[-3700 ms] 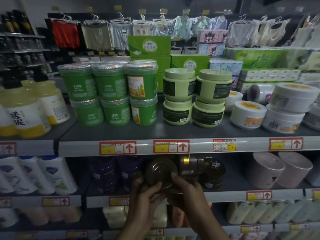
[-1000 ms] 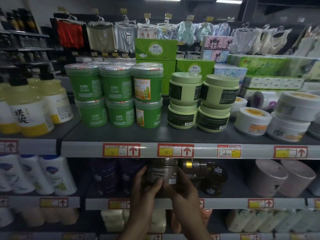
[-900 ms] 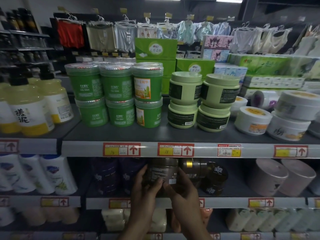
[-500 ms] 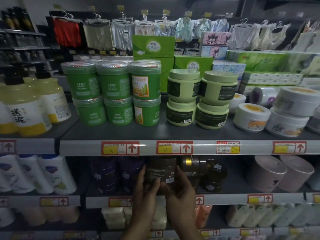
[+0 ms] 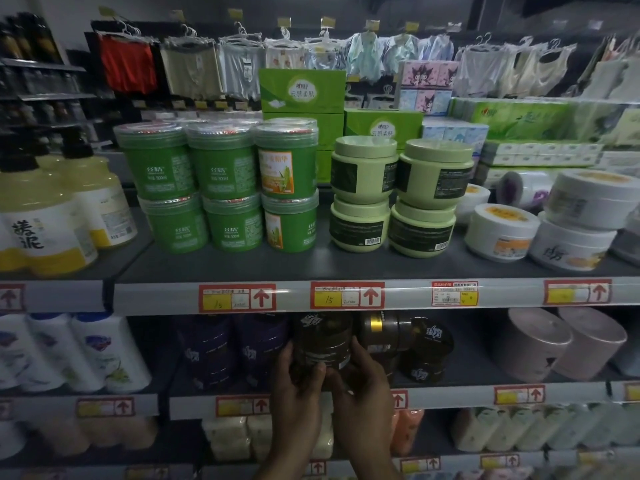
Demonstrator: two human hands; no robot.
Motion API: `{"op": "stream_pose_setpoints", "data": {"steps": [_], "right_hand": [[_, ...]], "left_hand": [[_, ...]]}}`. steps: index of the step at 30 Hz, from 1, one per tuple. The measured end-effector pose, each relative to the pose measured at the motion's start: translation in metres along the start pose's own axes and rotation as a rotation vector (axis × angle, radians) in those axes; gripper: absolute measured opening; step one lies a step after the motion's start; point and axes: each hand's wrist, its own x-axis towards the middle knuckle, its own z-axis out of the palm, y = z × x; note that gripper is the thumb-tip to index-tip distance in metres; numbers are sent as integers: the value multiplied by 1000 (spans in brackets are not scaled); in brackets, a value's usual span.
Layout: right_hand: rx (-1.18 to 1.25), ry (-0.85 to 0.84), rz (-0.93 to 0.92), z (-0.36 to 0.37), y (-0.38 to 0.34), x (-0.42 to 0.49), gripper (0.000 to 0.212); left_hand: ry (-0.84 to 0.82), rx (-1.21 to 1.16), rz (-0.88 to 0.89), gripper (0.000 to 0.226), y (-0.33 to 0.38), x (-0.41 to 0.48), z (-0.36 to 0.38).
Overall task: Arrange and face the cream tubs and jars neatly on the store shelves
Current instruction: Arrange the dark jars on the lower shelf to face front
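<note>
A dark brown jar (image 5: 323, 342) stands upright on the second shelf (image 5: 450, 396), under the price rail. My left hand (image 5: 298, 379) grips its left side and my right hand (image 5: 363, 375) grips its right side, thumbs across the lower front. Just right of it sit more dark jars (image 5: 426, 355), one with a gold band (image 5: 375, 327), some tilted. Purple jars (image 5: 235, 348) stand to the left. On the shelf above are stacked green tubs (image 5: 221, 188), pale green jars (image 5: 398, 195) and white tubs (image 5: 540, 220).
Yellow pump bottles (image 5: 45, 209) stand at the upper left, white bottles (image 5: 79, 348) below them. Pinkish tubs (image 5: 561, 344) lie on their sides at the right of the second shelf. Tissue packs and hanging clothes fill the back. Soap-like packs sit on the lower shelf.
The jar went from tilted with its lid toward me to upright on the second shelf. Both hands stayed on its sides and slid slightly deeper with it.
</note>
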Motion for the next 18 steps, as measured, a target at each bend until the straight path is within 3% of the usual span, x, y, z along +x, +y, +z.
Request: {"op": "stream_pose_setpoints", "data": {"steps": [9, 18], "right_hand": [[23, -39, 69, 2, 2, 2, 67], [-26, -86, 93, -1, -3, 1, 55]], "left_hand": [[36, 71, -16, 65, -4, 5, 6], [164, 65, 13, 41, 0, 6, 13]]}}
